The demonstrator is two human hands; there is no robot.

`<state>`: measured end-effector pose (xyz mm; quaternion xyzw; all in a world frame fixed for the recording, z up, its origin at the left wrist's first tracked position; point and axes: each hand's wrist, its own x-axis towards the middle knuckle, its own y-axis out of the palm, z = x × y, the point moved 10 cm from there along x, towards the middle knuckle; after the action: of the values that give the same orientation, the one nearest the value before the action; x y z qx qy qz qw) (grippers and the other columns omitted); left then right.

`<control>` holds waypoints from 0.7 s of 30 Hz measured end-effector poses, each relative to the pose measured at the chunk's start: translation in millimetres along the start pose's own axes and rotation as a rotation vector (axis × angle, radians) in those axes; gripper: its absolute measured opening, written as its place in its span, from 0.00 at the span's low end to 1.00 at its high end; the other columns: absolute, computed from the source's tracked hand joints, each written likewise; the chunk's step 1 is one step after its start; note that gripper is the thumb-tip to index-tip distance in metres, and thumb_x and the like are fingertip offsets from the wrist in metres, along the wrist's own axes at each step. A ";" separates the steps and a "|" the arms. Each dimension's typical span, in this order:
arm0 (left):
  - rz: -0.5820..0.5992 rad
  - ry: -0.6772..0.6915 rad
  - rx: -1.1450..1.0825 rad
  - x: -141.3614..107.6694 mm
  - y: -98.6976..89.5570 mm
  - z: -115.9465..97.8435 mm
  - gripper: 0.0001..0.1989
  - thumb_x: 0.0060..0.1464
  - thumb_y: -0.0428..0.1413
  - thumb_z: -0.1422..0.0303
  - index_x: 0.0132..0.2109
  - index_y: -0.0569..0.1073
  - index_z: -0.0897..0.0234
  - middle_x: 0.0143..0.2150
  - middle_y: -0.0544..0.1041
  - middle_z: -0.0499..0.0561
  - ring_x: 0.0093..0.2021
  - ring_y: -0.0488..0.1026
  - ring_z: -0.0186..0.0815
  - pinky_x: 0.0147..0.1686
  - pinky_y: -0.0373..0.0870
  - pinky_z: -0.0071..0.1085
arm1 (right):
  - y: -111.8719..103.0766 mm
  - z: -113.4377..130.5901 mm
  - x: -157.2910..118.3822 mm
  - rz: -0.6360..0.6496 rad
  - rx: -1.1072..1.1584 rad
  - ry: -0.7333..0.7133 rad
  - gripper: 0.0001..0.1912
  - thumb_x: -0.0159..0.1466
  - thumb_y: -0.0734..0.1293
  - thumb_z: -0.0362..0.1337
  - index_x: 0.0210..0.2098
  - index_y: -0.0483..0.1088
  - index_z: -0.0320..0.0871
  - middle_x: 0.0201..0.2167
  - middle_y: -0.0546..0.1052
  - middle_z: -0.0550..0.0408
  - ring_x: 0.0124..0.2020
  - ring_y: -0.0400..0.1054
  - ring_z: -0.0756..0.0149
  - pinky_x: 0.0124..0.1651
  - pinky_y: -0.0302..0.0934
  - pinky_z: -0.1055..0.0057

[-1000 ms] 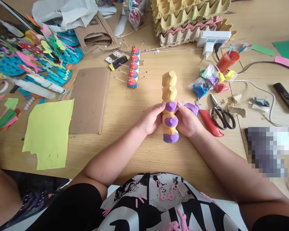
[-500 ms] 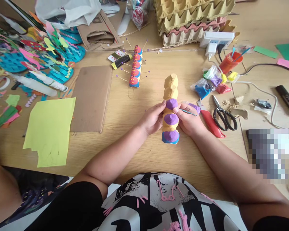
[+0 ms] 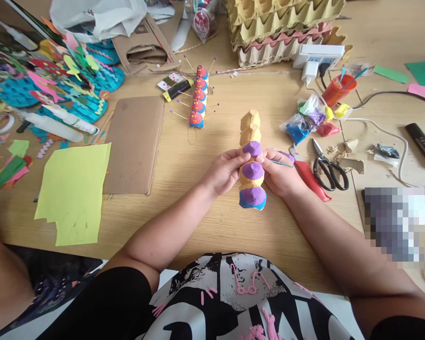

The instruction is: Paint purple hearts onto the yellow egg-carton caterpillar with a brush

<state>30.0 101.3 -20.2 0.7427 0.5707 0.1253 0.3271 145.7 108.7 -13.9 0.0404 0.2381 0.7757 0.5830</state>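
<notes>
An egg carton strip (image 3: 250,128) is held up over the table between my two hands. Purple clay (image 3: 253,171) covers three of its bumps, blue clay (image 3: 252,206) wraps the near end, and the far bumps are bare yellow. My left hand (image 3: 224,174) grips the strip's left side, thumb on top by the third purple bump from the near end. On the opposite side my right hand (image 3: 280,175) pinches the strip, with a thin blue stick (image 3: 282,164) lying between its fingers. The fingers beneath the strip are hidden.
Ahead stands a finished red-and-blue caterpillar (image 3: 199,97) with sticks. At right lie scissors (image 3: 328,165), a red cutter (image 3: 313,182), clay bags (image 3: 299,130) and an orange cup (image 3: 338,89). Cardboard (image 3: 134,144) and yellow paper (image 3: 74,193) lie left. Egg trays (image 3: 286,28) are stacked behind.
The strip's near end has swung slightly right and away from me. My left thumb has slid from beside the upper purple bump onto its near edge. My right hand still pinches the strip.
</notes>
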 end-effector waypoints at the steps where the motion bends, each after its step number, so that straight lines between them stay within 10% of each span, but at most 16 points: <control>1: 0.001 0.008 0.013 -0.2 -0.5 -0.7 0.15 0.58 0.79 0.58 0.44 0.88 0.63 0.44 0.90 0.51 0.47 0.87 0.37 0.53 0.79 0.33 | -0.4 -0.4 0.1 0.004 -0.005 0.000 0.26 0.49 0.91 0.60 0.30 0.81 0.51 0.28 0.81 0.58 0.31 0.75 0.62 0.42 0.74 0.60; 21: -0.194 0.032 0.107 3.8 -15.6 -10.6 0.26 0.43 0.84 0.61 0.43 0.82 0.63 0.41 0.87 0.47 0.41 0.82 0.32 0.49 0.77 0.32 | -19.3 7.7 7.2 0.011 -0.143 -0.015 0.24 0.53 0.90 0.56 0.36 0.84 0.49 0.36 0.86 0.56 0.36 0.78 0.61 0.48 0.76 0.61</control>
<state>13.3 110.6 -22.7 0.6983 0.6510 0.0742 0.2883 163.1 121.8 -16.7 0.0058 0.1778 0.7936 0.5818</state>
